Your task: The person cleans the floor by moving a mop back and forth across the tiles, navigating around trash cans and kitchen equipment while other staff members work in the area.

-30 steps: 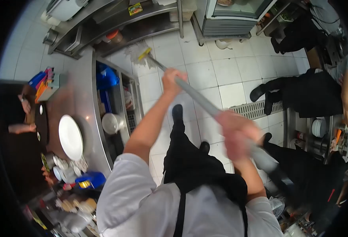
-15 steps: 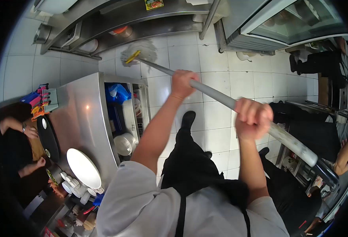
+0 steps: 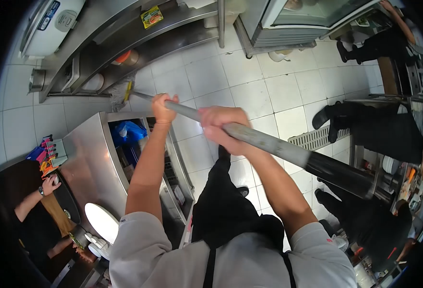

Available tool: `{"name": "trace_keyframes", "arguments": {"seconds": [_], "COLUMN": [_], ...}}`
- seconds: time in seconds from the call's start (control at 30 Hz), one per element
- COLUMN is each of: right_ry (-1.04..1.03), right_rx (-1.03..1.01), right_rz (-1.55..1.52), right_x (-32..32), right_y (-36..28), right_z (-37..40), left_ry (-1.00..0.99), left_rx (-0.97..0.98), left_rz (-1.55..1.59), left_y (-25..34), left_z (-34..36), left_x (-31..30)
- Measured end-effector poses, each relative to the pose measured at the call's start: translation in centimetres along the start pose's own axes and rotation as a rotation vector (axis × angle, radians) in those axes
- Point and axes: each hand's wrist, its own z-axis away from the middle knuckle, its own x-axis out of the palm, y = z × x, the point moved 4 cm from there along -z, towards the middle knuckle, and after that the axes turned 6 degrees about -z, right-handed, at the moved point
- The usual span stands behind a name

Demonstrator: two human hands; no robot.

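Gripped mop handle (image 3: 269, 143) in closed left hand (image 3: 163, 109) and right hand (image 3: 226, 126); had mop head (image 3: 120, 93) by lower shelf (image 3: 182, 37); could not tell mopped floor (image 3: 250, 96) from unmopped.

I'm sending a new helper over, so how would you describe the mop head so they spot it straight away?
Find the big steel counter on the left. Just past its far end, by the low steel shelving, the mop head is at the far end of the grey pole. Unlike the smooth metal around it, it is shaggy and greyish, with a yellow clamp.
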Motion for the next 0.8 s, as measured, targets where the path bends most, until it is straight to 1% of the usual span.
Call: {"name": "trace_keyframes", "arguments": {"seconds": [0.07, 0.13, 0.2, 0.3, 0.4, 0.47, 0.53, 0.57, 0.6, 0.63, 0.73, 0.8], "right_ry": [0.013, 0.068, 0.130, 0.121, 0.257, 0.320, 0.331, 0.253, 0.172, 0.140, 0.391, 0.474], "right_rx": [-0.093, -0.197, -0.290, -0.381, -0.429, -0.474, -0.513, -0.508, -0.502, -0.528, -0.686, -0.743], "right_rz": [0.086, 0.150, 0.194, 0.216, 0.158, 0.215, 0.229, 0.235, 0.240, 0.250, 0.357, 0.452], "right_x": [-0.4, 0.4, 1.9, 5.0, 8.6, 10.5, 11.9, 12.8, 13.5, 14.1, 14.2, 13.5], "right_y": [-5.4, -10.8, -15.7, -21.2, -26.8, -31.4, -35.2, -36.8, -38.1, -38.7, -37.7, -36.0], "right_z": [2.4, 5.4, 9.0, 15.6, 22.9, 27.0, 31.2, 32.5, 33.7, 35.0, 37.7, 38.4], "left_ry": [0.021, 0.043, -0.003, -0.065, -0.122, -0.268, -0.488, -0.554, -0.619, -0.701, -0.562, -0.484], "left_rx": [0.073, 0.174, 0.217, 0.285, 0.385, 0.424, 0.486, 0.555, 0.623, 0.658, 0.817, 0.830], "left_rz": [0.085, 0.266, 0.390, 0.498, 0.663, 0.761, 0.809, 0.863, 0.915, 0.932, 0.982, 1.009], "left_y": [5.0, 10.5, 15.9, 23.1, 30.6, 35.3, 39.4, 40.8, 42.1, 43.1, 45.0, 45.2], "left_z": [1.2, 2.9, 5.3, 10.7, 17.1, 21.2, 25.1, 27.0, 28.6, 29.7, 31.0, 30.3], "left_x": [0.3, -0.2, -1.1, -3.2, -6.6, -8.9, -10.6, -11.0, -11.5, -12.1, -10.3, -8.8]}}
